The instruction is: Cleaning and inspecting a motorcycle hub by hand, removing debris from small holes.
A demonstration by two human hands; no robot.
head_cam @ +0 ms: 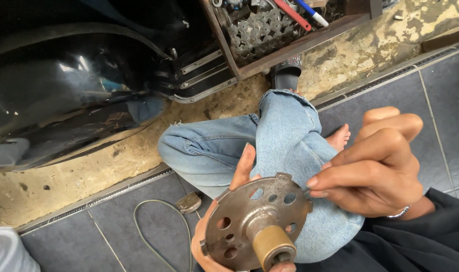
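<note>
Perforated metal disc (249, 211): round, rust-stained steel plate with several round holes and small notched tabs on its rim. A short shaft rises from its centre and ends in a brass-coloured bushing (273, 245) pointing toward the camera. The disc sits low in the frame, over the person's lap, tilted with its face up and toward the viewer.

Left hand (224, 211): under and behind the disc, closed around it. Thumb up along the far rim, fingers wrapped beneath the near edge; one fingertip shows below the bushing.

Right hand (380, 171): comes in from the right, fingers curled, thumb and forefinger pinched together at the disc's right rim. Whether something small is held in the pinch cannot be told. A thin bracelet (399, 213) on the wrist, dark sleeve behind.

Below the disc: bent knee in light blue jeans (270, 141), bare toes (340, 136) just beyond it, resting on grey floor tiles (68, 247).

Left of the knee on the tiles: a looped grey cable (144, 229) with a small metal piece (188, 202) at its end.

Farther off: black glossy vehicle body panel (63, 85) over worn concrete, and a rusty tray of chain sprockets (259, 30) at top centre.
</note>
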